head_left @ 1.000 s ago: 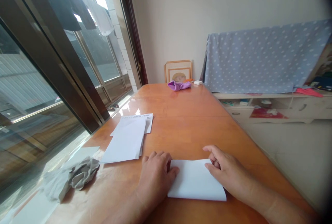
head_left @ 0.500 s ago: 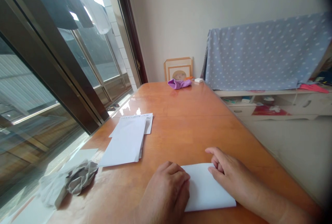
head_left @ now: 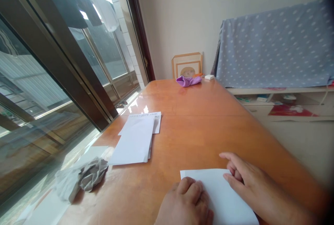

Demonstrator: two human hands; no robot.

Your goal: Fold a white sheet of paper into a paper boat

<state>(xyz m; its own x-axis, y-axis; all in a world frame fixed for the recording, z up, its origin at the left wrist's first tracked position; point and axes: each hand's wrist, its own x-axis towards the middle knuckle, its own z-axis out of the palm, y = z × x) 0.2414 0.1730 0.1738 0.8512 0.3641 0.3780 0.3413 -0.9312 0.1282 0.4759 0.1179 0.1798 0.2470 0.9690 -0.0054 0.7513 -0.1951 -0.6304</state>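
A sheet of white paper (head_left: 221, 190) lies on the wooden table (head_left: 190, 141) close in front of me, its near part running out of the frame. My left hand (head_left: 186, 202) rests on the paper's left side, knuckles up, with the fingers curled and pressed together. What lies under those fingertips is hidden. At the paper's right edge is my right hand (head_left: 246, 178). Its index finger points out past the far corner, the thumb is apart from it by the paper's edge, and the other fingers are bent.
A stack of white papers (head_left: 133, 141) lies to the left, one with handwriting. Nearer me sits a crumpled grey cloth (head_left: 92, 174) beside clear plastic (head_left: 65, 183). A purple cloth (head_left: 188, 81) and a small white box (head_left: 209, 77) are at the far end. Glass doors (head_left: 60, 61) border the left.
The whole view has shifted, so things appear farther right. My left hand has slid nearer to me along the paper, uncovering its far left corner. My right hand keeps about the same pose.
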